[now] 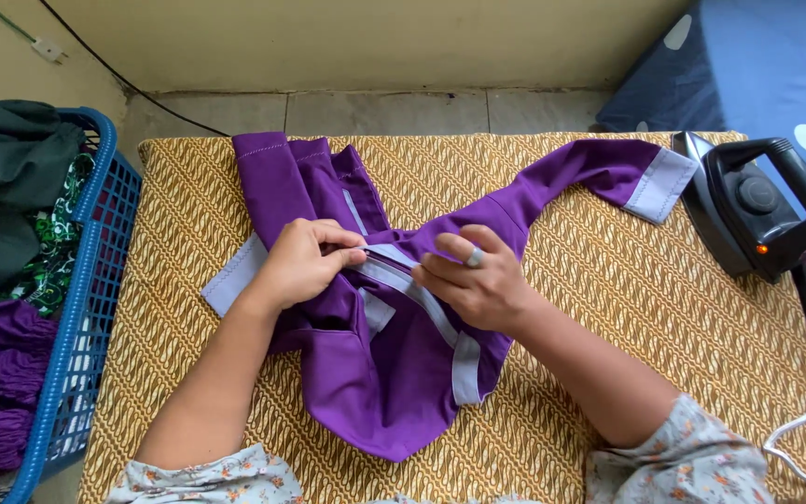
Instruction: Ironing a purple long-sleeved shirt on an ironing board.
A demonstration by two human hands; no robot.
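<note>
My floral sleeves (683, 467) frame a purple garment (384, 373) spread on the patterned ironing mat (608, 308). My left hand (305, 261) and right hand (478, 280) both pinch its grey trim (412, 285) at mid-mat, fingers closed on the cloth. A black iron (748, 205) rests at right, a blue laundry basket (95, 280) at left.

Cream wall (375, 37) behind, with a black cable (132, 89) running down it. Grey floor tiles (384, 112) below, in soft daylight. Blue patterned bedding (757, 56) at right, blue basket (95, 308) at left.
</note>
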